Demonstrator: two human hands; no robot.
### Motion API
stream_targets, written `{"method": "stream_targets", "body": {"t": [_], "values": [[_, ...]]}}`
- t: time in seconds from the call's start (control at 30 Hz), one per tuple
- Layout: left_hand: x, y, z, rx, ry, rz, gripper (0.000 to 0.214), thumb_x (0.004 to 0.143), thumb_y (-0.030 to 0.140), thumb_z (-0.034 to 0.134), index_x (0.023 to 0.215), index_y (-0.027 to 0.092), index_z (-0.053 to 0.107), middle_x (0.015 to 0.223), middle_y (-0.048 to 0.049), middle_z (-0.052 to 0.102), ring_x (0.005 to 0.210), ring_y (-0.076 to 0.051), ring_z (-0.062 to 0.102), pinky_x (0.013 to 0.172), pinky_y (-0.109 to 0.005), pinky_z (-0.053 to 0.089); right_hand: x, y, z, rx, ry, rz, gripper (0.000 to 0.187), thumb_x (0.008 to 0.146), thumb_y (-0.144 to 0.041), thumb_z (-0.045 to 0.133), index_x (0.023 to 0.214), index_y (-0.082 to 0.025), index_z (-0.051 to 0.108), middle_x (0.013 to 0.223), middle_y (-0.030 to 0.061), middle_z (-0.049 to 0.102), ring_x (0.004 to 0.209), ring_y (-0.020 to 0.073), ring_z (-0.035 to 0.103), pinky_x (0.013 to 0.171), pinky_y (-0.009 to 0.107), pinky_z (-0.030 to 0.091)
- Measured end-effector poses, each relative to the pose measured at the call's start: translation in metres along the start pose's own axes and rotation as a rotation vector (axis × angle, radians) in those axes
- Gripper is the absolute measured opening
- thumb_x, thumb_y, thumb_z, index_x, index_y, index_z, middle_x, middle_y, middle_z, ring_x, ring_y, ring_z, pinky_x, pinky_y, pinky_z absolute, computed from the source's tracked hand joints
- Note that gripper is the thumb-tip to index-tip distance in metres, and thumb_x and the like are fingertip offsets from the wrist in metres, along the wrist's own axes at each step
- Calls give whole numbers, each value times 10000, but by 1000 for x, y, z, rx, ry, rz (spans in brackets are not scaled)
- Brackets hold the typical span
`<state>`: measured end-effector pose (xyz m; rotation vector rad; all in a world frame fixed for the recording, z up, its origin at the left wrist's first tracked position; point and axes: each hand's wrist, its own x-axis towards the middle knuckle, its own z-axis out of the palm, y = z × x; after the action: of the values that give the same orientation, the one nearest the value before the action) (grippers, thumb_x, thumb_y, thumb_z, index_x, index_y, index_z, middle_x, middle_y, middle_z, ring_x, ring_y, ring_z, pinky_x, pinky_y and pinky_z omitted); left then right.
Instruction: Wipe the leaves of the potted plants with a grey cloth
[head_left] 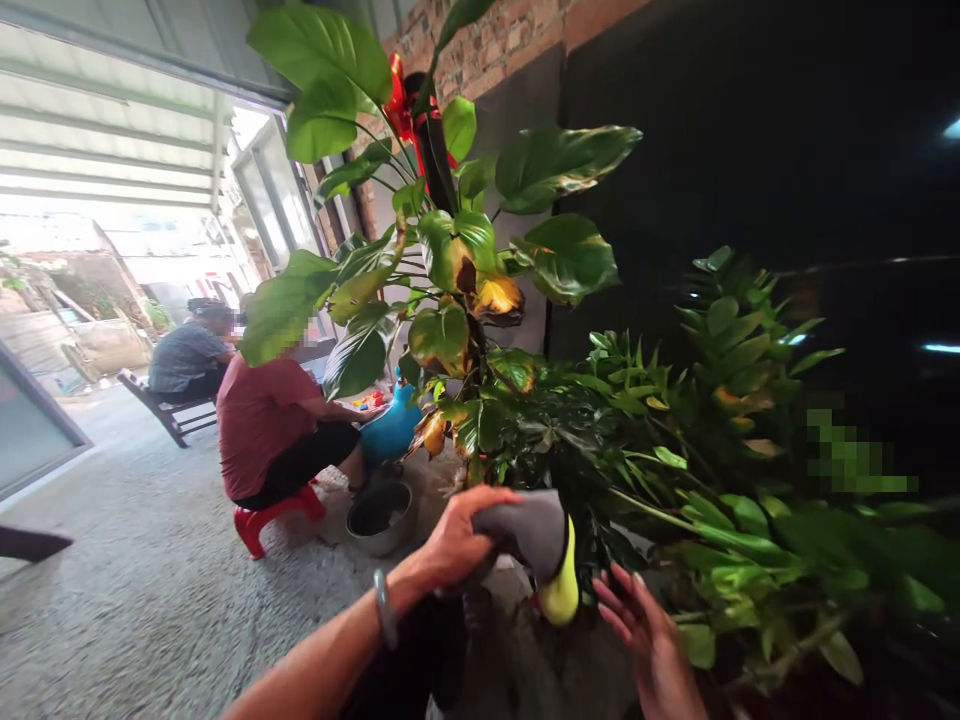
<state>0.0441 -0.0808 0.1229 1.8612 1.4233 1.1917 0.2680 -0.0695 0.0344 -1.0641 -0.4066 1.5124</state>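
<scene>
My left hand (pixel 457 535), with a pale bangle (pixel 386 608) at the wrist, is closed around a grey piece with a black edge and a rounded yellow-green end (pixel 529 530); its exact kind I cannot make out. The yellow-green end points down to the right, toward my other hand. My right hand (pixel 645 630) is apart from it, palm turned inward, fingers stretched and holding nothing. Directly beyond my hands stands a tall leafy plant (pixel 454 240) on a dark pole with a red ribbon (pixel 400 100). Several of its leaves are yellowed and brown.
Dense green plants (pixel 720 520) fill the right side. At left, a person in a red shirt (pixel 262 425) sits on a red stool (pixel 277 515) beside a dark basin (pixel 381 518) and a blue object (pixel 394 425). Another person (pixel 184 350) sits on a chair near the doorway.
</scene>
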Motion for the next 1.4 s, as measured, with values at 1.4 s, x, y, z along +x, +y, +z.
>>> {"method": "stream_targets", "body": {"t": [1.4], "values": [[62, 7, 27, 84, -52, 205, 529, 602, 68, 545, 1087, 216, 697, 1102, -52, 704, 1030, -240, 616, 953, -366, 441, 10, 17, -13, -39, -73, -79, 511, 538, -636, 747, 857, -237, 732, 1015, 96, 724, 1035, 344, 631, 859, 475, 466]]}}
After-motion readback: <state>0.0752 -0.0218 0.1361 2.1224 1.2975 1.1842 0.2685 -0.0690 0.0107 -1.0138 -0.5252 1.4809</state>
